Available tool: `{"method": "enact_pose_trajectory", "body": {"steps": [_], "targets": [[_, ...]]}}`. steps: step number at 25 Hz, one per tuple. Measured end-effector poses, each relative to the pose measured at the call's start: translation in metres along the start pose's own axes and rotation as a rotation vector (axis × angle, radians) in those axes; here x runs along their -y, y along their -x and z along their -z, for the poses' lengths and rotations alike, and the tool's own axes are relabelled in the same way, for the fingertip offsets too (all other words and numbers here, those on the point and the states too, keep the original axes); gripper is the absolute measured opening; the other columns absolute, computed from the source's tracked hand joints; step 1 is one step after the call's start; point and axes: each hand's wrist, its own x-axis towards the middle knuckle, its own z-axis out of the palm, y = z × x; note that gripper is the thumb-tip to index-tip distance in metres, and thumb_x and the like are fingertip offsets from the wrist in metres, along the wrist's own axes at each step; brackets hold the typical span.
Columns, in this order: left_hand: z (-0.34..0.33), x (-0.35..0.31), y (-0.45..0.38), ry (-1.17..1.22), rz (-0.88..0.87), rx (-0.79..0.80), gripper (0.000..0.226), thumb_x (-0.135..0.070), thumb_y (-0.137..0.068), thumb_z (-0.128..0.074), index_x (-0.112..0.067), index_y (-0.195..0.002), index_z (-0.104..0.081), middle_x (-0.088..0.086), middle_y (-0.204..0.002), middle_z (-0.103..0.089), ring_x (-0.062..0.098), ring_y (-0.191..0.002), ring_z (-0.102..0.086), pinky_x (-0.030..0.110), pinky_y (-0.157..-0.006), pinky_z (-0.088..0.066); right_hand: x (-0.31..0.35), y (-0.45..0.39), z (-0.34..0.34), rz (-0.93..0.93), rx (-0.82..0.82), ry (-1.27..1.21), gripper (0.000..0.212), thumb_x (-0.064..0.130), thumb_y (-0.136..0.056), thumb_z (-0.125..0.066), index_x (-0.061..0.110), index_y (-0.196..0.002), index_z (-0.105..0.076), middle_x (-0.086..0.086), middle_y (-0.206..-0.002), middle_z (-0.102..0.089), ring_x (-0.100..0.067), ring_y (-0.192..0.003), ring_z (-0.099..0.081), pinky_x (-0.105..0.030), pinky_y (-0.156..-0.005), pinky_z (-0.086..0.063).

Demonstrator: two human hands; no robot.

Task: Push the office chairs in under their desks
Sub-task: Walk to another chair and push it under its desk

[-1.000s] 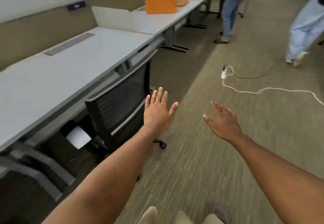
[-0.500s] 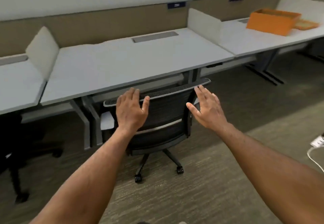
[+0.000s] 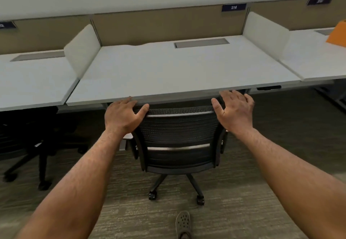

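A shoe (image 3: pixel 183 223) with little holes stands on the carpet (image 3: pixel 243 210) at the bottom. Two bare arms reach forward from there.

Next comes a black chair (image 3: pixel 179 141) on wheels. Its seat is already under the tabletop (image 3: pixel 177 74), and its mesh back stands just in front of the tabletop edge.

The left hand (image 3: pixel 121 117) rests on the top left corner of the chair back. Its fingers (image 3: pixel 125 103) curl over the top rail, and the thumb lies along the rail. It looks like a loose hold, not a tight squeeze.

The right hand (image 3: pixel 234 111) is at the top right corner. Its fingers (image 3: pixel 232 95) are spread wide and flat, holding nothing. The palm seems to press on the corner, but I cannot tell for sure.

Another black chair (image 3: pixel 37 145) sits in the dark under the tabletop to the left.

Further back, white dividers (image 3: pixel 82 51) stand at each side. A blue sign (image 3: pixel 233 7) on the back wall says 214. Something orange (image 3: pixel 337 35) peeks in at the far right.
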Motion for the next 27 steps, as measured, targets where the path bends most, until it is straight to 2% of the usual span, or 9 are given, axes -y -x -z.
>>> {"method": "enact_pose_trajectory", "body": {"steps": [3, 5, 8, 10, 13, 16, 19, 23, 27], "targets": [[-0.009, 0.0, -0.009, -0.008, -0.019, -0.089, 0.097, -0.083, -0.084, -0.004, -0.021, -0.113, -0.073, 0.002, -0.113, -0.073, 0.027, -0.108, -0.063, 0.043, -0.093, -0.042, 0.0, -0.014, -0.011, 0.02, 0.008, 0.008, 0.075, 0.067, -0.094, -0.016, 0.018, -0.133, -0.057, -0.004, -0.136, -0.059, -0.024, -0.132, -0.046, -0.049, -0.114, -0.02], [-0.016, -0.002, -0.028, -0.013, -0.027, -0.095, 0.094, -0.08, -0.086, -0.005, -0.02, -0.107, -0.075, 0.001, -0.101, -0.075, 0.027, -0.1, -0.064, 0.044, -0.093, -0.043, -0.002, -0.035, -0.02, 0.018, 0.002, 0.013, 0.076, 0.066, -0.094, -0.016, 0.018, -0.133, -0.058, -0.003, -0.137, -0.059, -0.024, -0.132, -0.047, -0.048, -0.113, -0.021], [-0.025, -0.008, -0.058, -0.052, -0.035, -0.033, 0.087, -0.076, -0.089, -0.008, -0.022, -0.11, -0.073, -0.002, -0.109, -0.074, 0.025, -0.107, -0.063, 0.049, -0.104, -0.036, -0.007, -0.059, -0.034, -0.005, 0.039, 0.033, 0.077, 0.067, -0.092, -0.013, 0.02, -0.137, -0.056, -0.001, -0.143, -0.055, -0.023, -0.137, -0.042, -0.047, -0.114, -0.019], [-0.033, -0.011, -0.084, -0.042, -0.032, -0.036, 0.088, -0.076, -0.089, -0.009, -0.02, -0.109, -0.073, -0.001, -0.11, -0.074, 0.024, -0.107, -0.063, 0.048, -0.104, -0.037, -0.011, -0.084, -0.046, -0.021, 0.066, 0.034, 0.078, 0.068, -0.091, -0.012, 0.022, -0.141, -0.052, 0.001, -0.148, -0.051, -0.021, -0.141, -0.036, -0.047, -0.115, -0.016], [-0.046, -0.013, -0.107, -0.007, -0.035, -0.066, 0.089, -0.077, -0.087, -0.009, -0.019, -0.103, -0.076, 0.0, -0.095, -0.075, 0.024, -0.092, -0.066, 0.042, -0.089, -0.046, -0.019, -0.109, -0.059, -0.026, 0.104, 0.042, 0.077, 0.069, -0.092, -0.012, 0.025, -0.143, -0.049, 0.002, -0.151, -0.047, -0.02, -0.143, -0.033, -0.046, -0.115, -0.016], [-0.056, -0.016, -0.132, 0.022, -0.015, -0.086, 0.081, -0.074, -0.088, -0.016, -0.021, -0.092, -0.077, -0.003, -0.084, -0.073, 0.022, -0.081, -0.063, 0.036, -0.072, -0.046, -0.023, -0.132, -0.07, -0.029, 0.13, 0.033, 0.074, 0.069, -0.094, -0.015, 0.027, -0.144, -0.049, 0.004, -0.152, -0.046, -0.02, -0.142, -0.034, -0.045, -0.114, -0.016], [-0.068, -0.017, -0.157, 0.032, -0.016, -0.117, 0.078, -0.073, -0.088, -0.019, -0.022, -0.092, -0.077, -0.003, -0.087, -0.074, 0.023, -0.084, -0.063, 0.035, -0.068, -0.043, -0.029, -0.157, -0.081, -0.027, 0.17, 0.031, 0.071, 0.069, -0.095, -0.017, 0.029, -0.143, -0.05, 0.005, -0.153, -0.045, -0.02, -0.143, -0.033, -0.044, -0.114, -0.016], [-0.072, -0.021, -0.181, 0.043, -0.003, -0.124, 0.076, -0.072, -0.088, -0.02, -0.021, -0.087, -0.076, -0.002, -0.081, -0.071, 0.023, -0.079, -0.06, 0.035, -0.067, -0.041, -0.032, -0.185, -0.09, -0.029, 0.21, 0.049, 0.078, 0.073, -0.09, -0.012, 0.031, -0.141, -0.052, 0.005, -0.153, -0.044, -0.02, -0.143, -0.032, -0.042, -0.112, -0.015], [-0.076, -0.028, -0.19, 0.043, 0.039, -0.105, 0.079, -0.072, -0.087, -0.016, -0.02, -0.088, -0.076, -0.002, -0.078, -0.069, 0.021, -0.075, -0.053, 0.035, -0.065, -0.039, -0.038, -0.203, -0.093, -0.013, 0.297, 0.118, 0.079, 0.075, -0.091, -0.011, 0.03, -0.146, -0.046, 0.002, -0.158, -0.037, -0.022, -0.147, -0.025, -0.045, -0.116, -0.011]]}}
